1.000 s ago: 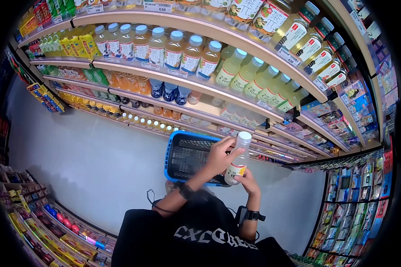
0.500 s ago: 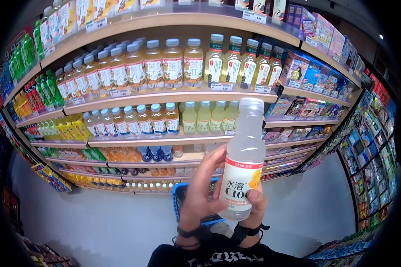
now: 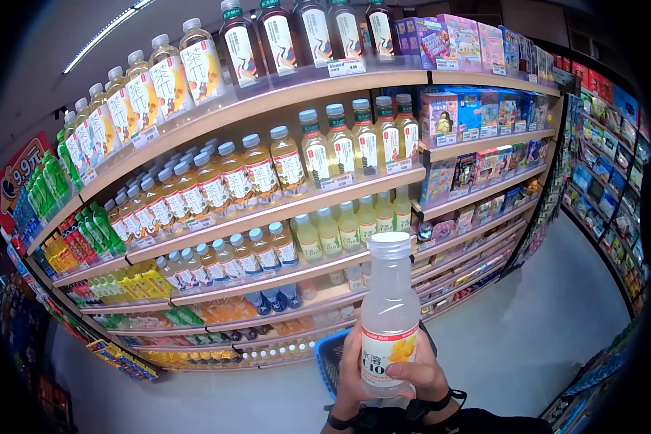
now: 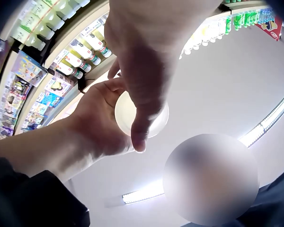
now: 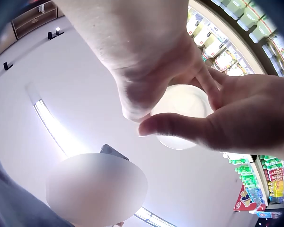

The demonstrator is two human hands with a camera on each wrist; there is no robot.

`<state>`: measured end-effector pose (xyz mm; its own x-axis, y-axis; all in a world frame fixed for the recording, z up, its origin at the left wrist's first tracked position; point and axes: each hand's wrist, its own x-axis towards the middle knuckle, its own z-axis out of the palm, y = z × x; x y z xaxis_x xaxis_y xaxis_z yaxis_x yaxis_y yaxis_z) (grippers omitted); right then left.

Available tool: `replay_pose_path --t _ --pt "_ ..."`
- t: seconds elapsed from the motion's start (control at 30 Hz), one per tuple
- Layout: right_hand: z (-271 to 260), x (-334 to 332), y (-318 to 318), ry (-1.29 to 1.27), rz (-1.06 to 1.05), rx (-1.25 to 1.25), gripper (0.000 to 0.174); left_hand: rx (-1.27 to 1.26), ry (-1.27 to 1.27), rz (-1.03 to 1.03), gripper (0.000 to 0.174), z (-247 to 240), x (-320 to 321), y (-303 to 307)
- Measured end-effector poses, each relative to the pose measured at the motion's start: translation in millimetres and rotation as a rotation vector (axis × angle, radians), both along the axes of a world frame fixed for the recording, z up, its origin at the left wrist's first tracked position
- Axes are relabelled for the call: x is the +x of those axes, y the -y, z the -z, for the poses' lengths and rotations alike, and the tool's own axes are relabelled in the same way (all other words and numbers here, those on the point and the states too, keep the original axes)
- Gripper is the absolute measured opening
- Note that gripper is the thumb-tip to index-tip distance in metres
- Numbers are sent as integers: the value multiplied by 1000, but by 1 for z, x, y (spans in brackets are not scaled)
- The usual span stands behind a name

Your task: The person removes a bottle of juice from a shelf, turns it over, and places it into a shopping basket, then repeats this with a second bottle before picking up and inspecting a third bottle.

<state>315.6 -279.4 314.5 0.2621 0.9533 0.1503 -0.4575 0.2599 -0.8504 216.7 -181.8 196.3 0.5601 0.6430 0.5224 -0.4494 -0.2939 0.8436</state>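
So the person's got a clear plastic bottle with a white cap [image 3: 389,318] up in front of them, pretty much upright, in the near part of the scene, right of centre. The label has a red band, yellow fruit and "C100" lettering. Both hands are holding it: the left hand [image 3: 351,365] grips the left side low down, and the right hand [image 3: 421,372] wraps the right side with its thumb lying over the label. Neither hand is spread wide, they're both closed in around the bottle. The wrist views catch its pale round base between the hands.

Just beyond the hands there's a blue and black plastic basket [image 3: 324,372], partly hidden, down over the shiny grey floor [image 3: 484,325]. Far side is all wood-edged shelving [image 3: 267,99], loaded up. Dark brown bottles [image 3: 278,36] sit on the top shelf, with colourful boxes [image 3: 456,43] off to the right. Amber bottles with pale blue caps [image 3: 231,177] fill the middle left, and some yellow-green bottles [image 3: 328,231] stand lower down, behind and left of the held bottle's cap.
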Motion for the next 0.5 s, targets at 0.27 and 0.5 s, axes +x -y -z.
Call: replay_pose_path --t 0.27,0.5 --pt "-3 3 24 235 -34 -1 85 178 46 16 120 -34 7 24" --pt "19 -2 25 570 140 10 64 222 140 -29 115 -48 8 29"
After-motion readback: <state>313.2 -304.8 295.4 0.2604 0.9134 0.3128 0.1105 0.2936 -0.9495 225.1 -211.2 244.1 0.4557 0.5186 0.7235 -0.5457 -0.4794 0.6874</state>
